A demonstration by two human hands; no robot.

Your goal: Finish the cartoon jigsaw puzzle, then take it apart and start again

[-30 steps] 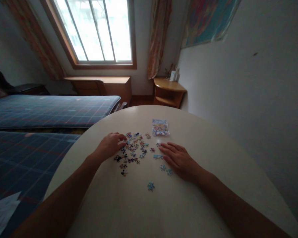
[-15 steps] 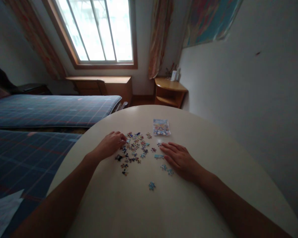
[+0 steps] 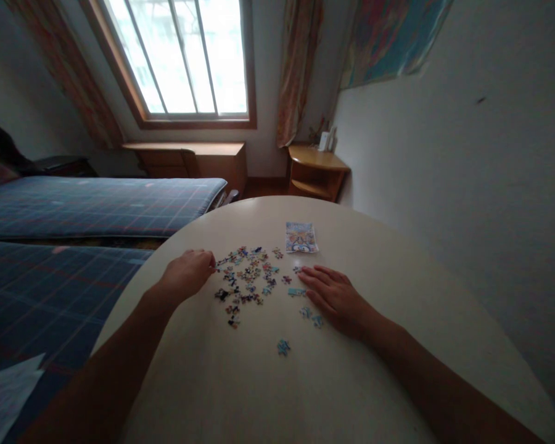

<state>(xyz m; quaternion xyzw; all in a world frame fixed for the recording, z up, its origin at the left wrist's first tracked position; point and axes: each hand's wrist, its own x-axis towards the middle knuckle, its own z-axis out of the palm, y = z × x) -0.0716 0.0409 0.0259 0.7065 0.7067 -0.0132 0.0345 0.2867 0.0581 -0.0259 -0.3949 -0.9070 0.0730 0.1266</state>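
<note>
Left hand [image 3: 187,274] at loose puzzle pieces [image 3: 247,279] on table [image 3: 268,394]

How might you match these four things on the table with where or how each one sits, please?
Things:
1. left hand
2. right hand
3. picture card
4. lone blue piece

Places or states:
A. flat, palm down, right of the pile of puzzle pieces
B. alone, nearer the person than the pile
C. curled at the pile's left edge
D. on the far side of the pile

Pairs: 1-C, 2-A, 3-D, 4-B
</note>
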